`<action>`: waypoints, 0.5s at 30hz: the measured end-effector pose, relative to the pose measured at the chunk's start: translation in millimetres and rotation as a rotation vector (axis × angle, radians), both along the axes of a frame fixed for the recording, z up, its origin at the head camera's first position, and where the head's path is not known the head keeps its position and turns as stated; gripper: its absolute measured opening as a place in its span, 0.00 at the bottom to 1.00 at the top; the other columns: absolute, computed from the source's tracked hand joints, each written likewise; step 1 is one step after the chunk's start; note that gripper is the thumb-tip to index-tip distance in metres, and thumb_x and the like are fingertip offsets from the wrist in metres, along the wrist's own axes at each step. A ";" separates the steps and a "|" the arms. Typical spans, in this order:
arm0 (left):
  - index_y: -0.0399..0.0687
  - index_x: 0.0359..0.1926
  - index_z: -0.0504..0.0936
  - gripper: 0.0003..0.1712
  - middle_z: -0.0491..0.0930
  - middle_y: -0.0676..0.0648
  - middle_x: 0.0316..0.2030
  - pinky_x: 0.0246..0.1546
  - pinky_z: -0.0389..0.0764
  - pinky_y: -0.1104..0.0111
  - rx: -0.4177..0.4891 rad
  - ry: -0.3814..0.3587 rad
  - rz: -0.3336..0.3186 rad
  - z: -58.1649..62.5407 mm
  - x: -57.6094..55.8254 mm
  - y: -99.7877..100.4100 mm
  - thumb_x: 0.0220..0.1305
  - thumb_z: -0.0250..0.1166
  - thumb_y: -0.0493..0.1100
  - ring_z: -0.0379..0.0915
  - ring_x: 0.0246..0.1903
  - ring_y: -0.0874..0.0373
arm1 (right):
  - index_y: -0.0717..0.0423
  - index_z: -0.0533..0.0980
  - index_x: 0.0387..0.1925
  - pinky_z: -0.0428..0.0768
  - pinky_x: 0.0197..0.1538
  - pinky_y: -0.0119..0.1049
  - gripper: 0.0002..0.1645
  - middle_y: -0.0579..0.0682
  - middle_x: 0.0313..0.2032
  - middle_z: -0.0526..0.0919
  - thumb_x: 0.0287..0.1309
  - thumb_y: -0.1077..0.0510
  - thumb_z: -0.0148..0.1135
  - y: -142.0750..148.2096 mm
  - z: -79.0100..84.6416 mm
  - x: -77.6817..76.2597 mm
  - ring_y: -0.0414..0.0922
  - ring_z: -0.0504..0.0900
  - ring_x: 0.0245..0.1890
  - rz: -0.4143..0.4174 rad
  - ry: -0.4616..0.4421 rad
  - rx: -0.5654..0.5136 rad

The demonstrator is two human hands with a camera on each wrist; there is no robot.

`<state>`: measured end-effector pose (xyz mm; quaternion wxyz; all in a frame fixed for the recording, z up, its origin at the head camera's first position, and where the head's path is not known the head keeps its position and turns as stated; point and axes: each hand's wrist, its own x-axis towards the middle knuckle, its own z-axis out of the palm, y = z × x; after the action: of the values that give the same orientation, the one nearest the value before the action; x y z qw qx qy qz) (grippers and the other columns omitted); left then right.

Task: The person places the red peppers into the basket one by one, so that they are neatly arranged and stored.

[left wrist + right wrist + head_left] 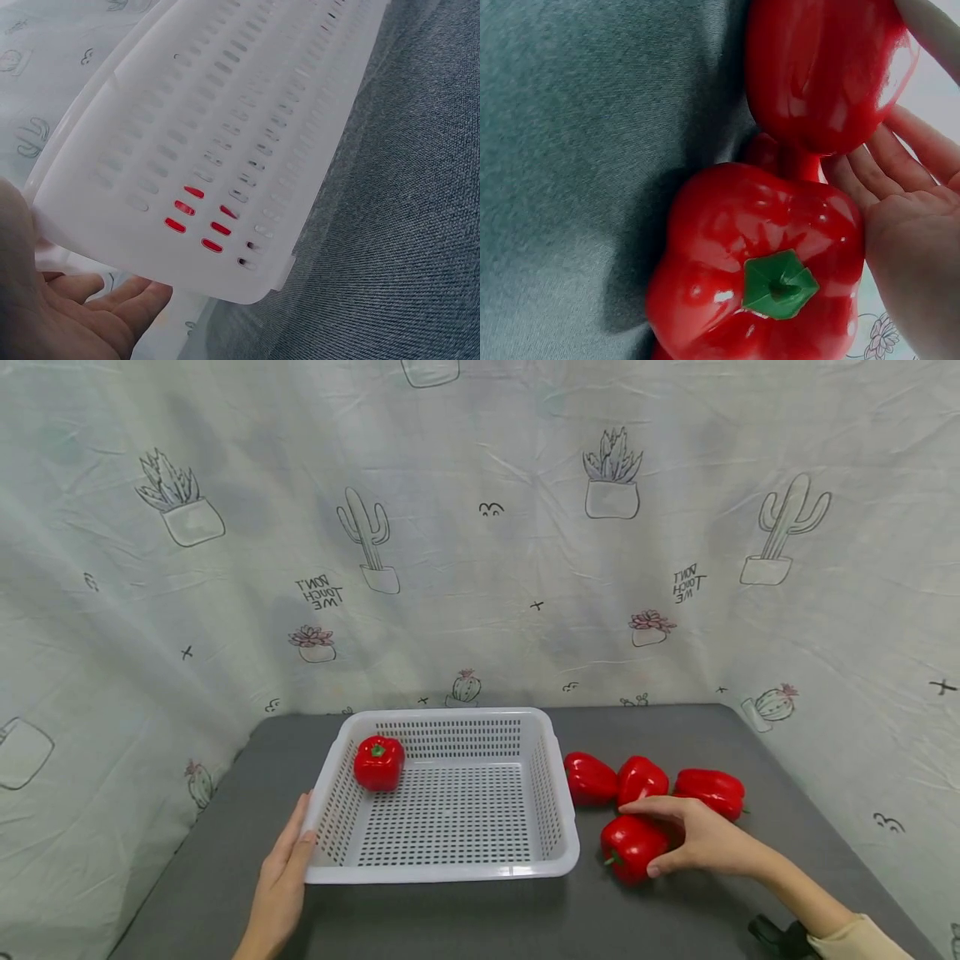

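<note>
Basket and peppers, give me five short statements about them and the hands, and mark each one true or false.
1. The basket holds exactly one pepper. True.
2. The left hand is reaching inside the basket. False: the left hand is at its outer left side.
3. The right hand has its grip on the front pepper, outside the basket. True.
4. Only two peppers lie outside the basket. False: four peppers lie there, counting the one in the grip.
5. The basket is red. False: it is white.
</note>
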<state>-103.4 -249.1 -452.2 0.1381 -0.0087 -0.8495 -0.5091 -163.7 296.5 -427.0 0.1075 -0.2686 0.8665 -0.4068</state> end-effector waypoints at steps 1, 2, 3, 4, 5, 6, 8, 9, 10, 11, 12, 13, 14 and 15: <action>0.63 0.78 0.45 0.31 0.51 0.49 0.75 0.52 0.55 0.87 0.000 -0.004 0.001 0.4 0.0 0.0 0.81 0.42 0.48 0.50 0.71 0.51 | 0.52 0.75 0.62 0.81 0.41 0.38 0.41 0.54 0.56 0.78 0.44 0.52 0.80 -0.3 0.7 -0.1 0.62 0.71 0.54 0.003 -0.004 0.006; 0.62 0.78 0.45 0.31 0.51 0.49 0.75 0.52 0.55 0.87 0.002 -0.006 0.001 0.8 0.0 -0.1 0.81 0.42 0.48 0.50 0.70 0.47 | 0.52 0.75 0.61 0.81 0.41 0.38 0.41 0.54 0.56 0.78 0.43 0.52 0.80 -0.5 1.3 -0.1 0.61 0.71 0.54 0.002 -0.010 0.008; 0.62 0.78 0.45 0.31 0.51 0.49 0.75 0.52 0.54 0.88 0.004 -0.008 0.002 1.1 0.0 -0.2 0.81 0.42 0.48 0.50 0.70 0.46 | 0.52 0.76 0.61 0.81 0.41 0.37 0.41 0.53 0.55 0.78 0.43 0.52 0.80 -0.7 1.5 -0.3 0.61 0.71 0.54 0.001 -0.011 0.013; 0.61 0.78 0.45 0.31 0.51 0.49 0.75 0.52 0.54 0.88 0.005 -0.008 0.001 1.2 -0.1 -0.3 0.81 0.42 0.48 0.50 0.70 0.45 | 0.51 0.76 0.61 0.81 0.41 0.38 0.40 0.53 0.55 0.78 0.43 0.52 0.80 -1.0 1.8 -0.4 0.61 0.71 0.54 0.000 -0.014 0.014; 0.61 0.78 0.45 0.31 0.50 0.49 0.75 0.53 0.54 0.88 0.005 -0.009 0.001 1.3 -0.2 -0.4 0.81 0.42 0.48 0.49 0.70 0.44 | 0.52 0.76 0.61 0.80 0.41 0.38 0.40 0.53 0.55 0.78 0.43 0.53 0.80 -1.0 2.0 -0.7 0.61 0.71 0.54 0.002 -0.017 0.015; 0.60 0.78 0.45 0.31 0.50 0.49 0.75 0.53 0.53 0.88 0.004 -0.009 0.001 1.3 -0.3 -0.5 0.81 0.42 0.48 0.49 0.70 0.44 | 0.52 0.76 0.61 0.80 0.41 0.38 0.40 0.53 0.55 0.78 0.43 0.52 0.80 -1.2 2.1 -0.9 0.61 0.71 0.55 0.001 -0.019 0.015; 0.59 0.78 0.45 0.31 0.51 0.48 0.75 0.53 0.52 0.88 0.004 -0.004 -0.001 1.2 -0.6 -0.6 0.81 0.42 0.48 0.48 0.71 0.46 | 0.52 0.76 0.61 0.80 0.41 0.38 0.40 0.52 0.55 0.78 0.43 0.53 0.80 -1.3 2.1 -1.5 0.61 0.70 0.55 0.002 -0.016 0.020; 0.59 0.78 0.45 0.31 0.51 0.48 0.75 0.53 0.52 0.88 0.003 -0.001 -0.002 1.2 -0.7 -0.6 0.81 0.42 0.48 0.48 0.71 0.47 | 0.52 0.76 0.61 0.80 0.41 0.37 0.40 0.52 0.55 0.78 0.43 0.52 0.80 -1.5 2.1 -1.7 0.61 0.70 0.55 0.002 -0.016 0.021; 0.59 0.78 0.45 0.31 0.51 0.48 0.75 0.54 0.52 0.88 0.004 0.002 -0.003 1.2 -0.8 -0.7 0.81 0.42 0.48 0.48 0.71 0.49 | 0.52 0.76 0.61 0.80 0.41 0.37 0.40 0.52 0.56 0.78 0.43 0.52 0.80 -1.9 2.3 -1.8 0.61 0.70 0.55 0.003 -0.018 0.021; 0.58 0.78 0.45 0.31 0.51 0.48 0.75 0.54 0.52 0.88 0.004 0.005 -0.005 1.2 -0.8 -0.7 0.81 0.42 0.47 0.48 0.71 0.51 | 0.51 0.76 0.61 0.80 0.41 0.37 0.41 0.52 0.56 0.78 0.43 0.52 0.80 -2.2 2.4 -1.9 0.61 0.71 0.55 0.005 -0.018 0.022; 0.58 0.78 0.46 0.31 0.51 0.48 0.75 0.54 0.53 0.88 0.006 0.009 -0.007 1.2 -0.8 -0.8 0.81 0.42 0.47 0.48 0.71 0.53 | 0.51 0.75 0.61 0.80 0.41 0.37 0.41 0.52 0.55 0.78 0.43 0.52 0.80 -2.8 2.6 -1.9 0.61 0.71 0.55 0.008 -0.019 0.021; 0.58 0.78 0.46 0.31 0.51 0.48 0.75 0.54 0.53 0.88 0.007 0.011 -0.008 1.2 -0.7 -0.9 0.81 0.42 0.47 0.48 0.71 0.56 | 0.52 0.75 0.61 0.80 0.41 0.37 0.41 0.52 0.55 0.78 0.43 0.52 0.80 -3.4 2.7 -1.9 0.61 0.71 0.54 0.012 -0.021 0.018; 0.58 0.78 0.46 0.31 0.51 0.48 0.75 0.54 0.53 0.88 0.007 0.011 -0.008 1.2 -0.6 -1.1 0.81 0.42 0.47 0.48 0.71 0.58 | 0.52 0.75 0.61 0.80 0.42 0.38 0.41 0.51 0.55 0.78 0.43 0.52 0.80 -4.0 2.7 -2.0 0.60 0.71 0.54 0.018 -0.022 0.016; 0.58 0.78 0.46 0.31 0.51 0.48 0.75 0.54 0.53 0.88 0.007 0.011 -0.008 1.1 -0.5 -1.2 0.81 0.42 0.47 0.49 0.70 0.60 | 0.52 0.75 0.61 0.80 0.42 0.38 0.41 0.51 0.55 0.78 0.43 0.52 0.80 -4.6 2.6 -2.1 0.60 0.71 0.54 0.022 -0.021 0.015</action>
<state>-103.9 -250.2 -451.1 0.1409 -0.0144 -0.8469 -0.5126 -165.8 291.9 -424.4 0.1232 -0.2731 0.8653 -0.4018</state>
